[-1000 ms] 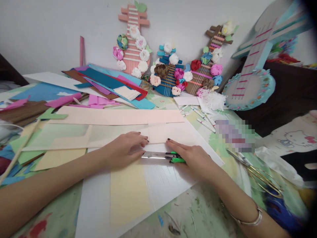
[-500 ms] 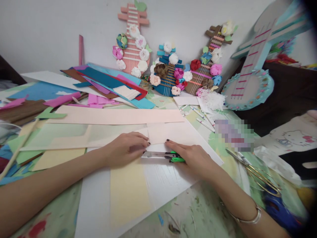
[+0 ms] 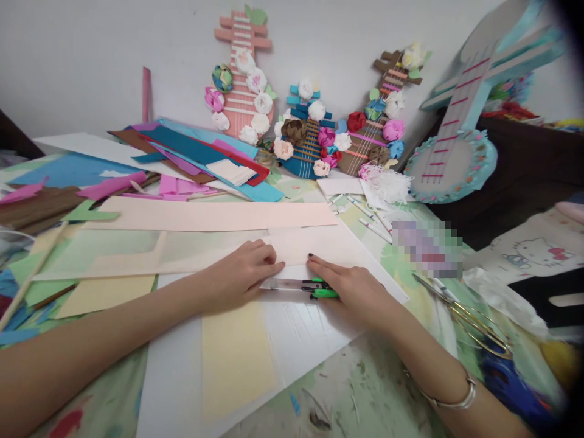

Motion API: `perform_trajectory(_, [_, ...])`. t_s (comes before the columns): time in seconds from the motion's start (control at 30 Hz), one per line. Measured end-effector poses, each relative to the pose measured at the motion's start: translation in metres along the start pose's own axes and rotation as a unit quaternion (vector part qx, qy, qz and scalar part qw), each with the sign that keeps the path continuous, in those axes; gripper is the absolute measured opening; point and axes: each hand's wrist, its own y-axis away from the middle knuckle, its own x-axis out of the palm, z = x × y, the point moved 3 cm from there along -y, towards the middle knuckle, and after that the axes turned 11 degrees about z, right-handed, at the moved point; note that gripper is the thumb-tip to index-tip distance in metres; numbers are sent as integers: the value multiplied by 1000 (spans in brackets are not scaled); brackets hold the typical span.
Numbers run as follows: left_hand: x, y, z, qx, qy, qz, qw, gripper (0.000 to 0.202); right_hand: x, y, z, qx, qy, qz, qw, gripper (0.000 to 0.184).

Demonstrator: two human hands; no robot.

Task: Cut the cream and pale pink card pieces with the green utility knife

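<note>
My left hand (image 3: pixel 249 264) is closed, its fingers curled at the lower edge of a pale pink sheet of paper (image 3: pixel 296 243); its thumb is hidden. My right hand (image 3: pixel 353 289) has its front fingers stretched onto the same sheet. A green and black utility knife (image 3: pixel 323 289) runs from under that hand, its handle tucked in by the palm. Its blade points left, towards my left hand. Beneath lies a white board (image 3: pixel 173 365) with a pale yellow panel (image 3: pixel 237 359) showing. A longer pale pink strip (image 3: pixel 219 214) lies beyond my hands.
Decorated paper lutes, including a pink one (image 3: pixel 239 112), lean against the wall. Coloured paper (image 3: pixel 191 143) is piled at the back left. Several markers (image 3: pixel 374 228) and gold-handled scissors (image 3: pixel 479 325) lie at the right. A green cutting scrap (image 3: pixel 91 213) sits at the left.
The fingers of my left hand have curled in more and shifted slightly right along the sheet. My right hand and the knife stay in place; the view has moved a little.
</note>
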Motion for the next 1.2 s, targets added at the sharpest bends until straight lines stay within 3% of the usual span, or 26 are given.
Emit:
perform_trajectory(0.17, [-4, 0, -4, 7, 8, 1, 1000, 34, 1, -1, 0, 4, 3, 3, 1000, 54])
perform_trajectory(0.4, [-5, -13, 2, -13, -5, 62, 998, 48, 1, 0, -1, 7, 3, 0, 1000, 56])
perform_trajectory(0.8, [-22, -15, 13, 1, 92, 62, 994, 25, -5, 3, -6, -8, -34, -28, 999, 53])
perform_trajectory(0.9, [-28, -29, 28, 5, 133, 24, 991, 18, -15, 10, -21, 56, -60, -69, 994, 63])
perform_trajectory(1.03, [-27, -54, 53, -37, 141, -103, 984, 17, -27, 26, -49, 181, -43, -105, 977, 67])
perform_trajectory(1.1, [-21, -65, 59, -36, 130, -135, 982, 19, -26, 32, -64, 195, -39, -87, 976, 55])
perform_trajectory(1.2, [-12, -75, 60, -20, 114, -159, 981, 20, -19, 36, -85, 163, -45, -62, 984, 27])
